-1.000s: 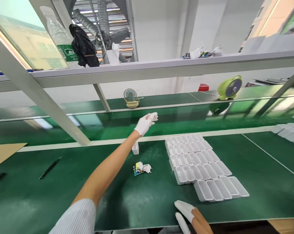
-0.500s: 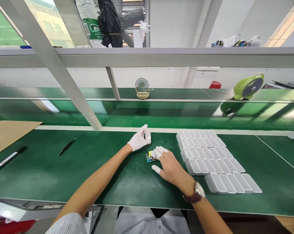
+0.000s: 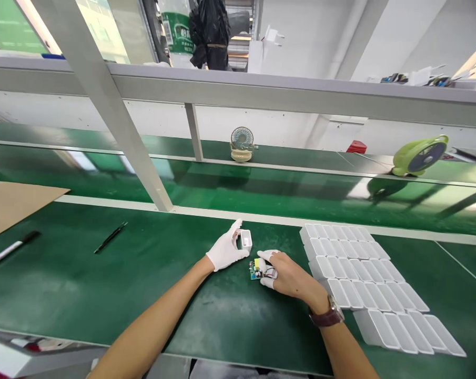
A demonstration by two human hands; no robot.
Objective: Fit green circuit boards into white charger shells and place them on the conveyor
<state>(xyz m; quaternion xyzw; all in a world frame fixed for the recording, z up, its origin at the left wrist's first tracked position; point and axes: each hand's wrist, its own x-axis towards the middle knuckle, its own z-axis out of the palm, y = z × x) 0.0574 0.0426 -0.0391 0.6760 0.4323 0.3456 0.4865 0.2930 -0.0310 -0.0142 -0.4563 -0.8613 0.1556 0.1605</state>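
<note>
- The left hand (image 3: 224,251), in a white glove, is holding a small white plastic case (image 3: 245,240) just off the green surface (image 3: 103,295), so that grip is pinching the case between thumb and fingers, with the open side of the case facing the camera.
- The right hand (image 3: 287,273) is bare apart from white finger covers, and it's closing down on a little circuit board (image 3: 255,269) that's lying on the surface. The fingertips (image 3: 266,256) are pinched on the board's right end; green board with a yellow part is peeking out on the left.
- So case and board are sitting just beside each other, right in the middle of the near surface, case a bit farther back and to the left. Can't tell if they're actually touching.
- There's a brown-strap watch (image 3: 328,313) on the right wrist.
- Right of the hands, a big batch of empty white cases (image 3: 364,279) is lying in rows, running from the middle out to the near right corner.
- Off to the left, a black pen (image 3: 110,237) is lying on the surface, a marker (image 3: 9,250) even farther left, and a sheet of cardboard (image 3: 12,202) at the far-left edge.
- Behind all that, a shiny green belt (image 3: 261,189) is running across, with a small beige fan (image 3: 242,144) and a lime green fan (image 3: 419,156) sitting past it.
- Up top, a shelf (image 3: 301,97) is carrying a water bottle (image 3: 174,31) and a black bag (image 3: 210,26).
</note>
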